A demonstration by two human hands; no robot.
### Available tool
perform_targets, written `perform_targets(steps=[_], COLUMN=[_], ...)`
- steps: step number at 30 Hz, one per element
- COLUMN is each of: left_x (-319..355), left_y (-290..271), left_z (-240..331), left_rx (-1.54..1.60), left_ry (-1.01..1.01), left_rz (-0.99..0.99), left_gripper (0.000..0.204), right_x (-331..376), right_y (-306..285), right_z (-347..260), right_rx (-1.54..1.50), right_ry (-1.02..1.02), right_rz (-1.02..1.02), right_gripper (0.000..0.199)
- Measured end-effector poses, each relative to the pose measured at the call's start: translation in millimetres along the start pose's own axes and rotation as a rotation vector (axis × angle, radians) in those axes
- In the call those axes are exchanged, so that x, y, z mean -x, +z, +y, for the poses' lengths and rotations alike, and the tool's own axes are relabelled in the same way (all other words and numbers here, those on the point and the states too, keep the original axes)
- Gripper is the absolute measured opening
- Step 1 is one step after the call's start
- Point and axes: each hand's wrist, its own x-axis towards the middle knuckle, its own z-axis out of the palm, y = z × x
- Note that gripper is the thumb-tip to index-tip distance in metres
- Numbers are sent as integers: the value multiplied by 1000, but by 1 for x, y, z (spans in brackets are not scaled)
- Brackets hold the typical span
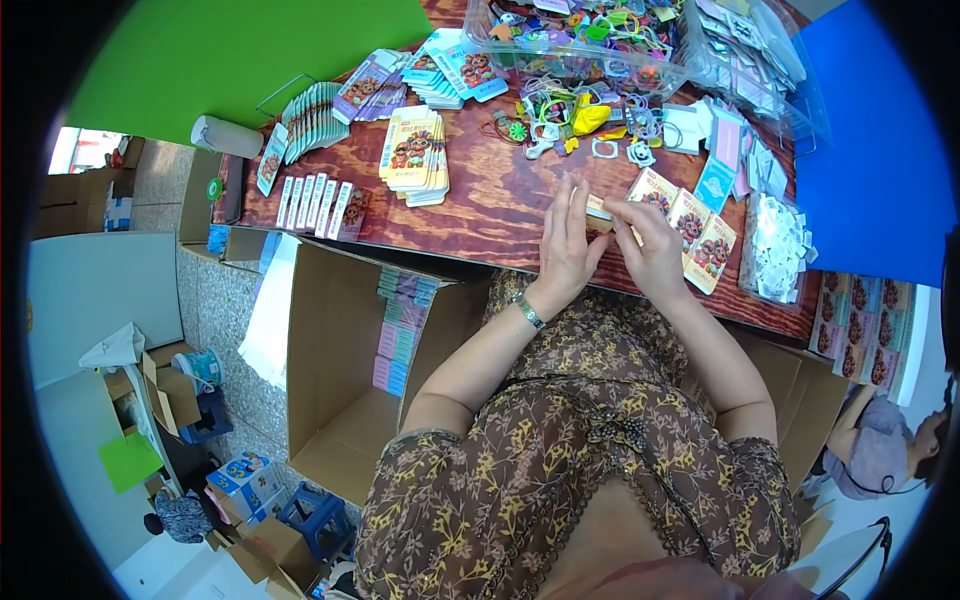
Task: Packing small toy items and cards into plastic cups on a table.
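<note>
My left hand [568, 245] is closed around a small cream box [598, 210] at the table's near edge, its long fingers nearly straight. From the other side, the fingertips of my right hand [650, 245] pinch the same box. Most of the box is hidden by my fingers. Just right of my right hand, several cream cartoon boxes [690, 222] lie in a slanting row. Beyond my hands is a loose heap of colourful plastic trinkets [590, 118]. To the left sits a stack of cream cartoon cards [412, 155].
A clear tub of trinkets [590, 55] stands at the back, beside a tub of packets [745, 50]. White pieces fill a clear container [775, 250] at right. Small upright boxes [318, 205] line the left. Below the table edge is an open cardboard box [340, 370].
</note>
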Motion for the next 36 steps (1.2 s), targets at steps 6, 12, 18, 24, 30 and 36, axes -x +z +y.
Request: perform_targets(steps=[6,12,18,24,30,36], left_x=[0,-4,-12,-17,-75,-109], left_y=[5,1,-9,-18,-77,-143], left_z=[4,-1,-28,-38,-91,-160], left_rx=[-2,39,851,748,-569,-928], left_ry=[-30,-28,-467,-607,-89,-618], left_rz=[27,-28,-125,-160,81,-36], left_gripper=[90,88,60,28,69,102], right_x=[6,1,-8,-16,-21,-37], right_y=[11,3,8,9,-33,-56], right_z=[-1,8,19,19,77,74], right_rx=[126,78,-281,-334,-320,311], right_ry=[-212,-69,206,167,257,68], right_rz=[98,23,-41,-100,-23,-54], right_gripper=[29,27,18,14,21,36])
